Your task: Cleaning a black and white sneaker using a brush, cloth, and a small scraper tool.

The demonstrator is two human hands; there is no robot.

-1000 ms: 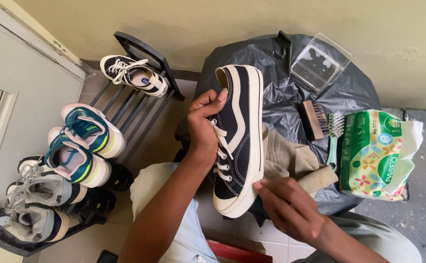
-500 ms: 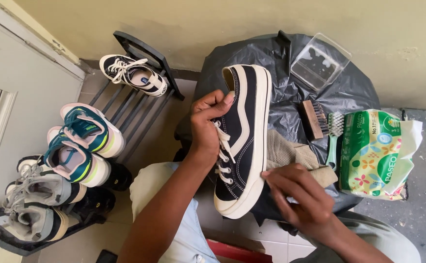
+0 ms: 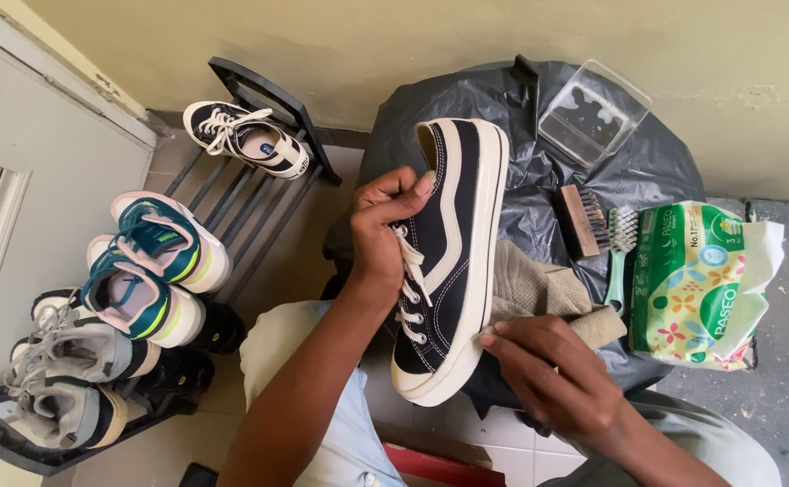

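1. The black sneaker with the cream sole and white laces is held up in the air over the black plastic sheet that covers the low stand, roughly above the sheet's near left part. It touches nothing but the two hands.
2. Its long axis runs from the far side toward the person: heel at the top near the wall, toe pointing down toward the lap. It is tipped on its side, so the cream sole edge faces right.
3. The left hand comes in from the sneaker's left. Its fingers are curled shut on the upper beside the laces, thumb near the heel opening, and they carry the shoe.
4. The right hand sits low on the right, by the toe end. Its fingers are bunched closed on a beige cloth and pressed against the sole's rim. So the sneaker lies just left of that hand, touching it.
5. Both hands are on the shoe; the left has the grip, the right only the contact at the toe-side rim.
6. On the sheet's right part lie a wooden brush, a green toothbrush and a flowered green tissue pack. A clear plastic box sits at the far right corner.
7. To the left, a dark shoe rack leans on the floor with a matching sneaker and several trainers on it.
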